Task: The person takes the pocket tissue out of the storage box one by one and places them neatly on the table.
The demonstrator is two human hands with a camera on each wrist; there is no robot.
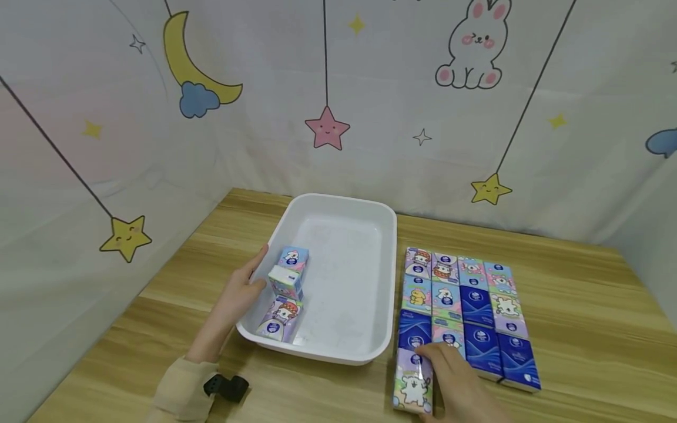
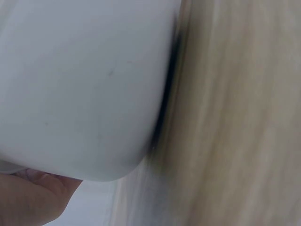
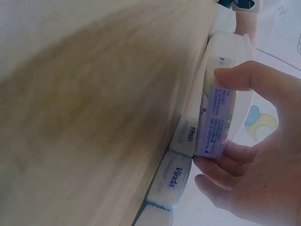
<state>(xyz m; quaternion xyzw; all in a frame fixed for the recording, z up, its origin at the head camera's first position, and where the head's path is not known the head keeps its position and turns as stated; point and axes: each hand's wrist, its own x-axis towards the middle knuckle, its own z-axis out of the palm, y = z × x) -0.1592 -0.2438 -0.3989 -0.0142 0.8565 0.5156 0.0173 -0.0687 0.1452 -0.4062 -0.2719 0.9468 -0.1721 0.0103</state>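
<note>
A purple tissue pack with a white cartoon animal is pinched by my right hand. In the right wrist view, the thumb sits at one end of this pack and fingers at the other, above a row of packs marked Vinda. My left hand holds the left rim of a white plastic tub; the left wrist view shows part of that hand by the tub's outer wall. Along the tub's left side lie a purple pack, a tilted pack and a blue pack.
Right of the tub, several cartoon and dark blue tissue packs lie in close rows on the wooden table. A printed white curtain hangs behind and at the sides. My left wrist wears a black band.
</note>
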